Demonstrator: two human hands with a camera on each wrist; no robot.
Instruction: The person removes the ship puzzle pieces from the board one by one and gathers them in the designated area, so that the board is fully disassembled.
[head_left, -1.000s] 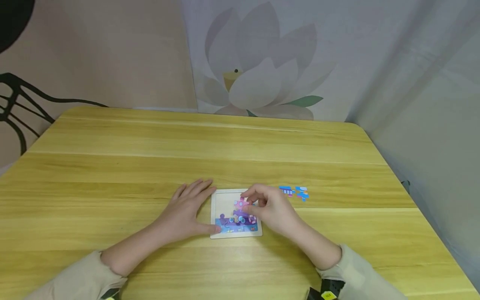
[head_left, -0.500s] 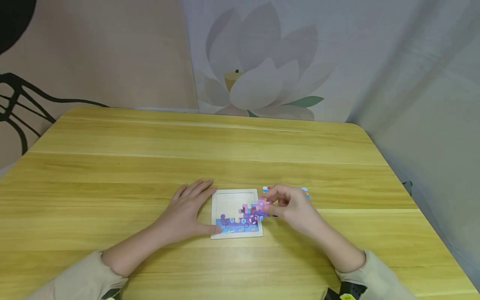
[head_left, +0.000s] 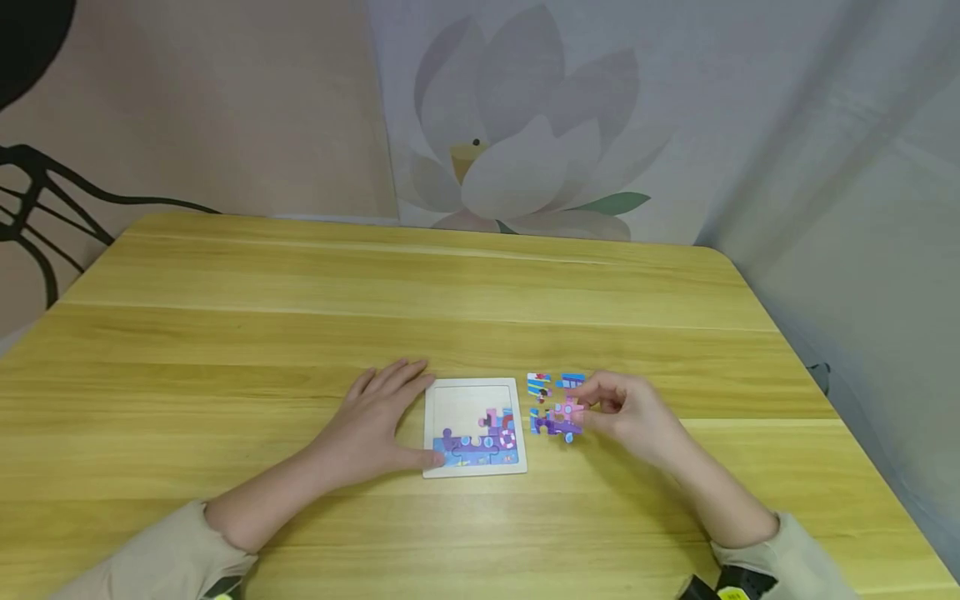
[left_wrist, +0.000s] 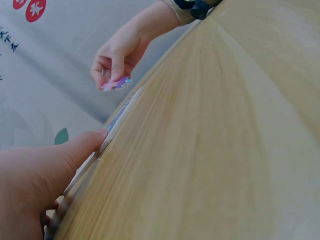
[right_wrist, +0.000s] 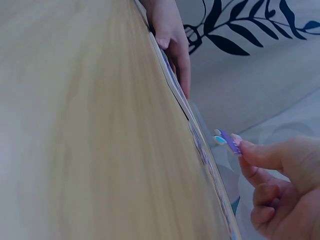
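Note:
Between thumb and fingertips my right hand [head_left: 628, 417] pinches a pink and purple jigsaw piece [head_left: 566, 423], above loose pieces right of the puzzle tray. The same jigsaw piece [left_wrist: 117, 84] is seen off the table in the left wrist view, and the piece [right_wrist: 230, 142] appears nearly edge-on in the right wrist view. My left hand [head_left: 375, 423] lies along the left side of the white-framed puzzle tray [head_left: 459, 407], fingers spread, thumb on its lower left corner. Joined pieces [head_left: 474, 452] fill the tray's bottom and rise up its right side; bare board shows above.
Loose jigsaw pieces lie right of the tray: a striped one [head_left: 538, 386], a blue one [head_left: 572, 381] and a partly hidden one [head_left: 535, 420]. The wooden table [head_left: 375, 283] extends to a curtain behind. A black chair frame [head_left: 33, 187] stands beyond the left edge.
My right hand has moved right with the pink and purple piece, from over the tray to over the loose pieces, uncovering the tray's right side. The left hand has stayed in place.

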